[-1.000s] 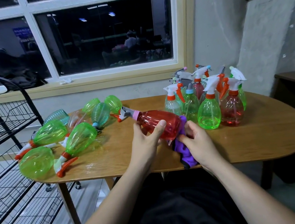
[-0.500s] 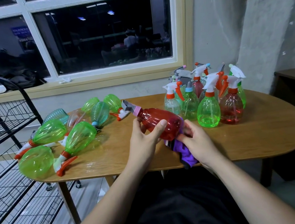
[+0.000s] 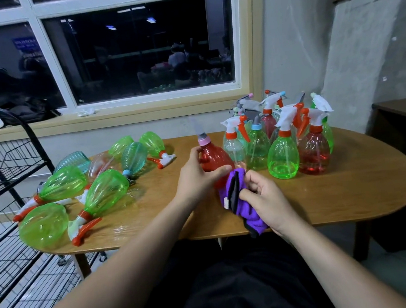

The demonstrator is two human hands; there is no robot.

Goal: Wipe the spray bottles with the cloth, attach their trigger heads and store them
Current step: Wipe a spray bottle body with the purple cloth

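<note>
- Far left: black wire rack [image 3: 8,177] stood off the left end of the wooden table [image 3: 354,186].
- Left part of tabletop: lying bottles [image 3: 105,191], mostly green with a few pale blue or clear, lay on their sides in a loose group. Several carried orange-and-white trigger heads.
- Centre: left hand [image 3: 194,178] gripped the red bottle [image 3: 216,158], thumb across the near side, fingers wrapped round the far side. The bottle was upright, neck up, with a pink collar; the head on top was blurred. Its base was hidden, so contact with the table could not be told.
- Just right of that: purple cloth [image 3: 244,205] was bunched against the lower part of the red bottle and trailed to the near table edge.
- Right hand [image 3: 266,197]: fingers curled round the cloth, clutching it.
- Right: standing bottles [image 3: 283,159], green, red and clear, stood upright in a tight cluster with heads fitted, just beside and behind the red bottle.
</note>
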